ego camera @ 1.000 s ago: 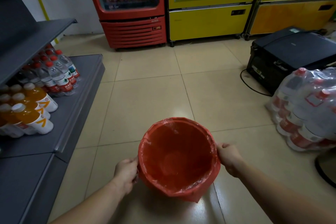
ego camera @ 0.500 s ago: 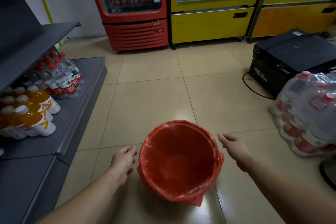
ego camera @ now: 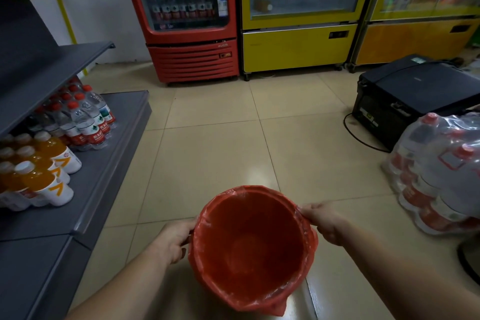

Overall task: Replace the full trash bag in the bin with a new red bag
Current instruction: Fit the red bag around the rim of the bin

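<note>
Head view shows the bin (ego camera: 253, 291) on the floor (ego camera: 215, 163), both hands, left hand (ego camera: 173, 240) and right hand (ego camera: 323, 221), gripping the red bag (ego camera: 253, 247) at its rim, and a hard tug could rip it or slide it off.

You are looking at a dim indoor scene with a warm, yellowish cast. A soft glare patch sits on the floor tiles (ego camera: 249, 176) just at 12 o'clock of the bin (ego camera: 253, 247), whose inside is deep in shadow. The wide lens bows the shelf (ego camera: 109, 153) at 9 o'clock and the coolers (ego camera: 298, 15) at 12. The wrapped bottles (ego camera: 441, 171) at 3 o'clock look smeared.
</note>
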The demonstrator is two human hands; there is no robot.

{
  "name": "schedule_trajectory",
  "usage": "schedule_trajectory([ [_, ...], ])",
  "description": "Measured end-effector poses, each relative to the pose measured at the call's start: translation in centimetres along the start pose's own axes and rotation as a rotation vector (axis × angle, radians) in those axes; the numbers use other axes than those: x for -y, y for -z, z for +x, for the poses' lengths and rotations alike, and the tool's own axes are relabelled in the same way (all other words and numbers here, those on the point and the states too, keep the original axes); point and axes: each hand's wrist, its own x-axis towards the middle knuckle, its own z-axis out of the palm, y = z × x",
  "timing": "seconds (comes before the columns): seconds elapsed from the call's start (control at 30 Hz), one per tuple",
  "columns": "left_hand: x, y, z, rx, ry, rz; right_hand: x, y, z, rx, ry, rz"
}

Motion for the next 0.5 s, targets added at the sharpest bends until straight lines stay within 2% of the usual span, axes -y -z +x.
schedule_trajectory([
  [0.27,0.8,0.0,0.5,-0.044,-0.010,0.065,-0.9,-0.3,0.6,0.012,0.029,-0.063],
  [0.5,-0.2,0.3,0.8,-0.064,0.044,-0.035,-0.3,0.6,-0.2,0.004,0.008,-0.067],
])
